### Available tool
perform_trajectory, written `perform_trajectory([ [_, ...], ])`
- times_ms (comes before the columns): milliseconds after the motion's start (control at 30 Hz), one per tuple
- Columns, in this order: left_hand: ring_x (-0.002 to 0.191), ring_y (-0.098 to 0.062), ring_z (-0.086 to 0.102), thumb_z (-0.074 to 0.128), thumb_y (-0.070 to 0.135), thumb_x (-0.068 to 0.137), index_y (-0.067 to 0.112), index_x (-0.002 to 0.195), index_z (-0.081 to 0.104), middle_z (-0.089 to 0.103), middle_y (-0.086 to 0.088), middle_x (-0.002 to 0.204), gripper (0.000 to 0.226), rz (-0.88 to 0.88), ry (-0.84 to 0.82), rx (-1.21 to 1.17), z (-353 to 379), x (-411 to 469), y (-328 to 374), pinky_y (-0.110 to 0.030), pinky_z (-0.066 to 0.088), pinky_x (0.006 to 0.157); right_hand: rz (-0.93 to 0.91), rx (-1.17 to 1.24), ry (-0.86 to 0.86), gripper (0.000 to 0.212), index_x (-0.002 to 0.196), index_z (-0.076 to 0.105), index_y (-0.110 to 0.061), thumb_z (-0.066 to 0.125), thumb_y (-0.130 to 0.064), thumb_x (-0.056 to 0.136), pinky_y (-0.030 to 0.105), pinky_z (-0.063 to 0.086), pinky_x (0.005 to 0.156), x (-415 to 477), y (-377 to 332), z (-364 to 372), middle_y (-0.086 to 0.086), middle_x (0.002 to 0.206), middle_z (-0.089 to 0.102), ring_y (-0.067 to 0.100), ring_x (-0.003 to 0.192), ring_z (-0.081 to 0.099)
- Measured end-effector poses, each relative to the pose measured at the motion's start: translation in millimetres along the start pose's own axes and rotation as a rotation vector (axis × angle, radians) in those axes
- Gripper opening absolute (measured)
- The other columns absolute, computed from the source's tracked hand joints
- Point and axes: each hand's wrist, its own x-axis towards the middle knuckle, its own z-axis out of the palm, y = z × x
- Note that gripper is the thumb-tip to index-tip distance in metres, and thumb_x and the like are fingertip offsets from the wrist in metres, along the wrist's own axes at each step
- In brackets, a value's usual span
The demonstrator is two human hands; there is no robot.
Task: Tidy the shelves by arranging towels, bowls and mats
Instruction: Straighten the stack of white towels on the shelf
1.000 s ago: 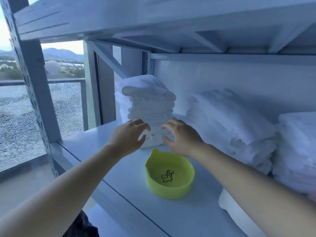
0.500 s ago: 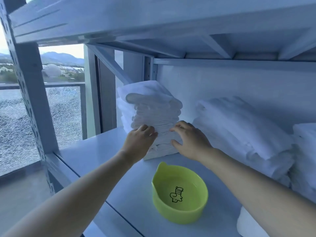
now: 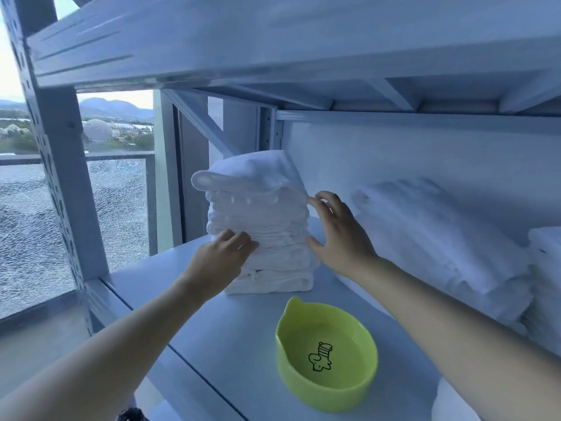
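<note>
Towels [image 3: 258,226] stand as a tall stack at the back left of the shelf [image 3: 212,323], and the top one overhangs to the left. The right hand [image 3: 337,235] lies released against the stack's right side with fingers spread, probably to square it (the layers look uneven). The left hand [image 3: 224,256] presses the front with bent fingers; whether it pinches a fold I cannot tell. The bowl [image 3: 328,357] sits near the front edge, apart from the stack. Free room lies leftward, toward the post [image 3: 60,177]; a second pile [image 3: 425,238] closes the right.
</note>
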Motion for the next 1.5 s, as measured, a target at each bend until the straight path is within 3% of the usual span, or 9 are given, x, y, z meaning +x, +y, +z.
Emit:
perform_trajectory([
  [133, 0.067, -0.022, 0.061, 0.074, -0.005, 0.043, 0.015, 0.093, 0.071, 0.064, -0.002, 0.082, 0.054, -0.003, -0.004, 0.007, 0, -3, 0, -0.026, 0.046, 0.037, -0.010, 0.071, 0.008, 0.073, 0.144, 0.024, -0.016, 0.063, -0.024, 0.082, 0.036, 0.049, 0.086, 13, -6, 8, 0.004, 0.148, 0.023, 0.024, 0.130, 0.034],
  [233, 0.070, -0.020, 0.063, 0.077, 0.002, 0.047, 0.017, 0.095, 0.071, 0.065, 0.000, 0.085, 0.051, 0.031, 0.024, -0.024, 2, 3, 11, -0.026, 0.048, 0.045, -0.026, 0.113, -0.023, 0.082, 0.148, 0.013, -0.021, 0.063, -0.025, 0.084, 0.033, 0.039, 0.100, 20, -9, 16, 0.000, 0.155, 0.012, 0.021, 0.138, 0.026],
  [333, 0.070, -0.017, 0.064, 0.079, 0.003, 0.049, 0.021, 0.097, 0.071, 0.066, 0.004, 0.086, 0.052, 0.060, 0.038, -0.045, 6, 11, 18, -0.023, 0.048, 0.048, -0.019, 0.175, -0.016, 0.084, 0.148, 0.008, -0.020, 0.063, -0.022, 0.085, 0.030, 0.032, 0.104, 24, -12, 24, -0.001, 0.156, 0.012, 0.021, 0.138, 0.026],
  [433, 0.068, -0.015, 0.063, 0.082, 0.003, 0.048, 0.025, 0.095, 0.072, 0.066, 0.007, 0.084, 0.053, 0.041, 0.022, -0.059, 9, 12, 18, -0.021, 0.045, 0.043, -0.006, 0.218, -0.008, 0.086, 0.149, 0.004, -0.019, 0.063, -0.020, 0.086, 0.026, 0.030, 0.103, 25, -12, 30, 0.001, 0.155, 0.015, 0.022, 0.136, 0.030],
  [767, 0.073, -0.021, 0.065, 0.073, -0.009, 0.053, 0.021, 0.090, 0.072, 0.067, 0.005, 0.083, 0.048, -0.060, 0.051, -0.149, 0, -7, -3, -0.030, 0.047, 0.033, -0.114, 0.172, 0.028, 0.079, 0.148, 0.016, -0.023, 0.062, -0.011, 0.084, 0.037, 0.043, 0.096, 17, -26, 27, -0.001, 0.148, 0.030, 0.023, 0.129, 0.034],
  [1033, 0.073, -0.017, 0.066, 0.075, -0.010, 0.043, 0.021, 0.082, 0.070, 0.068, 0.007, 0.081, 0.050, -0.060, 0.052, -0.086, -34, -49, -42, -0.023, 0.045, 0.037, -0.279, 0.213, 0.073, 0.079, 0.146, 0.024, -0.021, 0.068, -0.025, 0.080, 0.035, 0.045, 0.091, 15, -70, 26, 0.001, 0.145, 0.037, 0.019, 0.129, 0.031],
  [1200, 0.075, -0.021, 0.066, 0.074, -0.012, 0.049, 0.016, 0.086, 0.069, 0.067, 0.001, 0.086, 0.047, -0.067, 0.010, -0.088, -49, -75, -58, -0.028, 0.050, 0.037, -0.244, 0.266, 0.051, 0.087, 0.147, 0.020, -0.023, 0.067, -0.049, 0.078, 0.025, 0.031, 0.099, 13, -85, 32, -0.002, 0.154, 0.023, 0.013, 0.136, 0.021],
  [1400, 0.086, -0.018, 0.061, 0.075, 0.025, 0.069, 0.020, 0.101, 0.060, 0.058, -0.002, 0.100, 0.036, -0.068, -0.007, -0.130, -65, -79, -54, -0.028, 0.049, 0.034, -0.236, 0.273, 0.028, 0.085, 0.146, 0.015, -0.032, 0.064, -0.052, 0.079, 0.027, 0.037, 0.098, 10, -82, 34, -0.014, 0.155, 0.010, 0.008, 0.139, 0.020],
  [1500, 0.091, -0.017, 0.061, 0.074, 0.030, 0.071, 0.023, 0.106, 0.060, 0.058, 0.000, 0.106, 0.038, -0.052, 0.002, -0.112, -73, -70, -50, -0.027, 0.050, 0.036, -0.214, 0.275, 0.032, 0.084, 0.146, 0.015, -0.033, 0.065, -0.048, 0.080, 0.030, 0.039, 0.097, 6, -79, 35, -0.015, 0.155, 0.009, 0.009, 0.139, 0.022],
])
